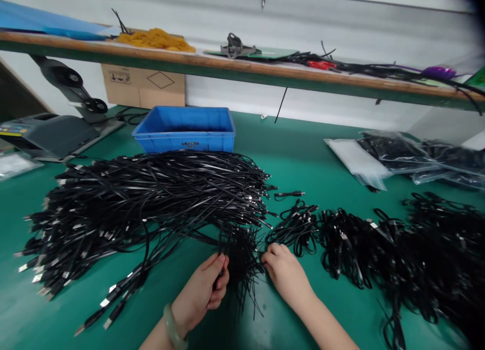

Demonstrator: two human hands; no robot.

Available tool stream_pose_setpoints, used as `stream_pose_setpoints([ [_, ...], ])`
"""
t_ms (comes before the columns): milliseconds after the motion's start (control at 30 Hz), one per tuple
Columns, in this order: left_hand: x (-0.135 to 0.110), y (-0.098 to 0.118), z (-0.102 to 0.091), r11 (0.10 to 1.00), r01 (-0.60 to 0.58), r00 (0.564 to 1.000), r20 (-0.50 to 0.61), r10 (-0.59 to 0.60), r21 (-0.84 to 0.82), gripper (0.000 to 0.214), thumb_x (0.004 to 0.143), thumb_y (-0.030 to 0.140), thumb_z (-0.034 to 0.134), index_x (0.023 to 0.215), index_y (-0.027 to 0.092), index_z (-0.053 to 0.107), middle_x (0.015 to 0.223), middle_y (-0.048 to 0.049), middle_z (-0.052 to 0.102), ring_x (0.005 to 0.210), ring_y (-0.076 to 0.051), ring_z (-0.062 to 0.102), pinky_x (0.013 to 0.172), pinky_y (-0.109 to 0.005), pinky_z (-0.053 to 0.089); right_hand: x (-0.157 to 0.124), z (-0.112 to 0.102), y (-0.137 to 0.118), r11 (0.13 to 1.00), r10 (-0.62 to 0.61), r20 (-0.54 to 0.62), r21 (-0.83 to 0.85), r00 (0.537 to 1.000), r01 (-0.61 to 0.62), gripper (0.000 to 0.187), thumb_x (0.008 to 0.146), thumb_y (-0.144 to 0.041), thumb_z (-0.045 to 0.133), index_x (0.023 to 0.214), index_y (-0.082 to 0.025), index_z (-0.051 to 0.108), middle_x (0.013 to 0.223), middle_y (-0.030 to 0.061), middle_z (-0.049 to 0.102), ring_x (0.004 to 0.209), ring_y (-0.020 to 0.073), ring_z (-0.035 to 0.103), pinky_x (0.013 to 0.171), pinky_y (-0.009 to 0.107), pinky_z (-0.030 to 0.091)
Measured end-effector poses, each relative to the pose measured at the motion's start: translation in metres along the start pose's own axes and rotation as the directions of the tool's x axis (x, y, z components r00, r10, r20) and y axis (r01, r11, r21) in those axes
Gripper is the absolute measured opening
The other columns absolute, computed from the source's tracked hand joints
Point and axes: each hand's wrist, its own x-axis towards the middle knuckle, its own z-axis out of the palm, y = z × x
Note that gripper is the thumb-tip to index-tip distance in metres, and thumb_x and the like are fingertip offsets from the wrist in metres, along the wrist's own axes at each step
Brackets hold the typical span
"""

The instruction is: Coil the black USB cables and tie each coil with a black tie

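Note:
My left hand (202,289) is closed around a folded loop of black cable (224,239) that rises above its fingers. A pale green bangle sits on that wrist. My right hand (282,271) pinches at a small bunch of thin black twist ties (242,269) lying between both hands. A large loose pile of black USB cables (144,203) with silver plugs spreads across the green table (295,158) to the left. Coiled, tied black cables (379,249) are heaped to the right.
A blue plastic bin (185,129) stands behind the loose pile. A grey machine (56,128) sits at the far left, clear bags of cables (401,155) at the far right. A shelf (242,67) above carries yellow bands, a tool and more cables.

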Motion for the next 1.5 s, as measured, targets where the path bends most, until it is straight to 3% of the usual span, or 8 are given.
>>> stream_pose_setpoints([
  [367, 0.007, -0.003, 0.004, 0.975, -0.028, 0.999, -0.034, 0.036, 0.218, 0.041, 0.072, 0.063, 0.041, 0.074, 0.023, 0.038, 0.048, 0.0122, 0.029, 0.035, -0.004, 0.014, 0.036, -0.017, 0.010, 0.006, -0.028, -0.008, 0.842, -0.012, -0.121, 0.535, 0.993, 0.075, 0.013, 0.078, -0.020, 0.057, 0.085, -0.024, 0.068, 0.076, 0.0013, 0.064, 0.075, 0.0161, 0.057, 0.071, 0.027, 0.043],
  [567, 0.011, -0.008, 0.012, 0.834, -0.202, 0.943, -0.128, 0.307, 0.513, 0.019, 0.083, 0.038, 0.041, 0.080, 0.021, 0.048, 0.068, 0.0005, 0.052, 0.059, -0.013, 0.049, 0.053, -0.023, 0.036, 0.018, -0.012, -0.047, 0.170, 0.274, 0.141, 0.966, 0.951, -0.192, 0.044, 0.058, -0.027, 0.070, 0.093, -0.021, 0.045, 0.049, -0.0097, 0.051, 0.041, 0.0080, 0.042, 0.041, 0.018, 0.032],
  [700, 0.005, -0.012, 0.018, 0.371, -0.172, 0.877, -0.030, 0.480, 0.913, 0.025, 0.084, 0.017, 0.031, 0.088, 0.017, 0.055, 0.082, -0.0100, 0.061, 0.076, -0.022, 0.056, 0.070, -0.034, 0.039, 0.024, -0.002, -0.065, -0.008, 0.317, 0.301, 0.949, 0.899, -0.315, 0.072, 0.050, -0.034, 0.074, 0.111, -0.018, 0.037, 0.043, -0.0114, 0.050, 0.033, 0.0075, 0.039, 0.032, 0.015, 0.025],
  [833, -0.004, -0.013, 0.022, 0.248, -0.228, 0.857, 0.073, 0.510, 0.941, 0.026, 0.084, 0.018, 0.029, 0.084, 0.017, 0.055, 0.083, -0.0106, 0.061, 0.075, -0.023, 0.055, 0.071, -0.035, 0.040, 0.024, -0.003, -0.067, 0.074, 0.322, 0.301, 0.937, 0.898, -0.340, 0.039, 0.054, -0.038, 0.072, 0.078, -0.016, 0.051, 0.041, -0.0092, 0.045, 0.033, 0.0052, 0.037, 0.033, 0.015, 0.025],
  [1000, 0.000, -0.011, 0.020, 0.795, -0.330, 0.926, 0.008, 0.379, 0.508, 0.032, 0.085, 0.041, 0.032, 0.063, 0.021, 0.044, 0.058, 0.0005, 0.048, 0.053, -0.014, 0.047, 0.053, -0.025, 0.041, 0.015, -0.011, -0.064, 0.298, 0.212, 0.053, 0.947, 0.976, -0.116, 0.017, 0.063, -0.026, 0.066, 0.064, -0.018, 0.051, 0.049, -0.0073, 0.046, 0.044, 0.0065, 0.040, 0.042, 0.018, 0.032],
  [1100, 0.008, -0.011, 0.017, 0.925, -0.243, 0.969, 0.111, 0.220, 0.291, 0.044, 0.076, 0.060, 0.040, 0.056, 0.021, 0.040, 0.044, 0.0067, 0.034, 0.036, -0.009, 0.031, 0.035, -0.022, 0.028, 0.009, -0.018, -0.058, 0.507, 0.051, -0.065, 0.861, 0.997, 0.030, 0.006, 0.068, -0.019, 0.063, 0.068, -0.019, 0.056, 0.058, -0.0046, 0.054, 0.053, 0.0088, 0.047, 0.051, 0.020, 0.038],
  [1333, 0.005, -0.006, 0.011, 0.948, -0.239, 0.964, 0.167, 0.206, 0.208, 0.052, 0.065, 0.068, 0.053, 0.051, 0.018, 0.047, 0.038, 0.0063, 0.036, 0.035, -0.006, 0.028, 0.037, -0.021, 0.021, 0.008, -0.043, -0.049, 0.555, -0.162, 0.025, 0.829, 0.986, 0.070, 0.021, 0.073, -0.011, 0.060, 0.090, -0.022, 0.065, 0.094, 0.0012, 0.067, 0.087, 0.0154, 0.061, 0.077, 0.025, 0.045],
  [1500, 0.002, 0.003, 0.007, 0.935, -0.245, 0.963, 0.178, 0.204, 0.256, 0.053, 0.060, 0.066, 0.060, 0.046, 0.015, 0.051, 0.036, 0.0055, 0.038, 0.035, -0.006, 0.030, 0.039, -0.020, 0.020, 0.010, -0.048, -0.051, 0.667, -0.219, -0.052, 0.721, 0.974, 0.188, 0.013, 0.075, -0.012, 0.061, 0.074, -0.022, 0.069, 0.073, -0.0007, 0.068, 0.070, 0.0134, 0.061, 0.065, 0.022, 0.045],
])
